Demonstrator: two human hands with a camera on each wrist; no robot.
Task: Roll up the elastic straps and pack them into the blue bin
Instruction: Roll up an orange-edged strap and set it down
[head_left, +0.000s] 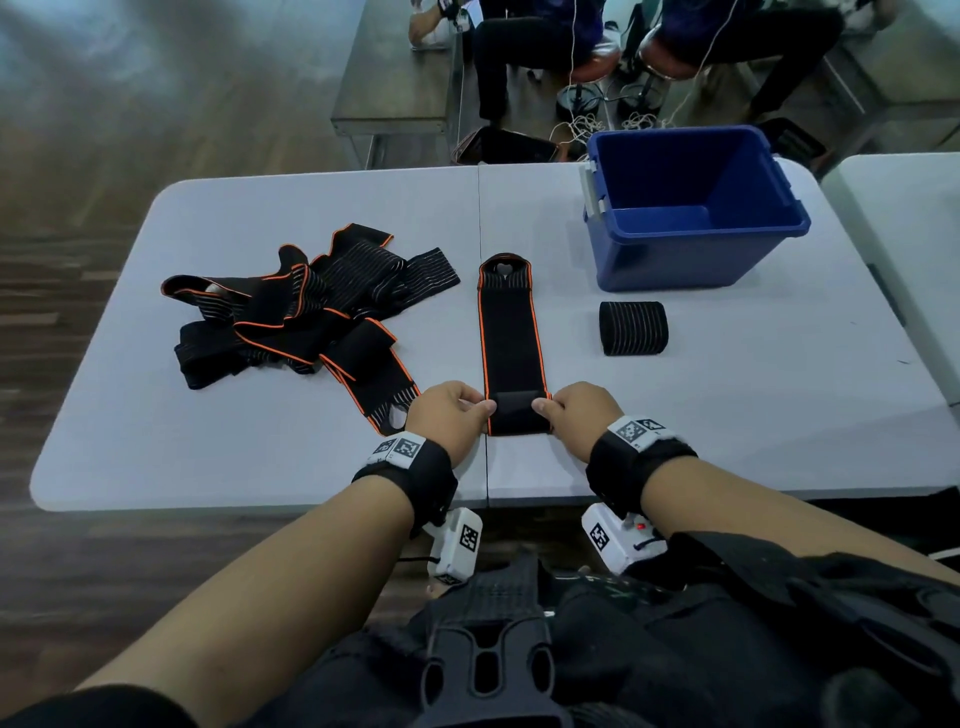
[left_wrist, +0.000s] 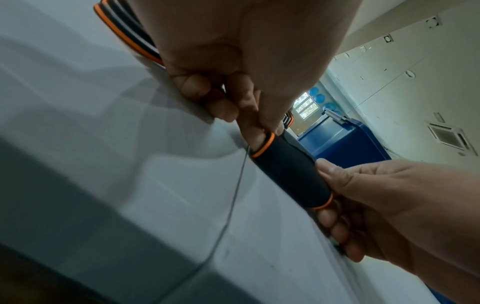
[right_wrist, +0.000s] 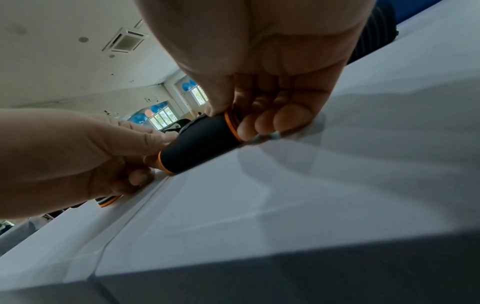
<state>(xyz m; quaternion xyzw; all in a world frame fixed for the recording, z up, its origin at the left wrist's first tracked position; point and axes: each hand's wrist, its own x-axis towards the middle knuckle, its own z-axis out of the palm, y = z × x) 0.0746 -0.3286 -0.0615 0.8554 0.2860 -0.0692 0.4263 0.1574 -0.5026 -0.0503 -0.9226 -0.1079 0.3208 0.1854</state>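
Note:
A black strap with orange edges (head_left: 510, 332) lies straight on the grey table (head_left: 260, 457), its near end wound into a small roll (head_left: 517, 413) (left_wrist: 291, 172) (right_wrist: 200, 142). My left hand (head_left: 452, 415) (left_wrist: 228, 98) pinches the roll's left end and my right hand (head_left: 582, 415) (right_wrist: 262, 115) pinches its right end. A finished black roll (head_left: 632, 328) sits to the right, in front of the blue bin (head_left: 696, 208). The bin shows nothing inside. A heap of loose straps (head_left: 301, 306) lies at the left.
A second white table (head_left: 904, 218) adjoins at the right. Beyond the far edge are a metal bench (head_left: 395, 104), stools, cables and seated people. The table's near edge runs just under my wrists.

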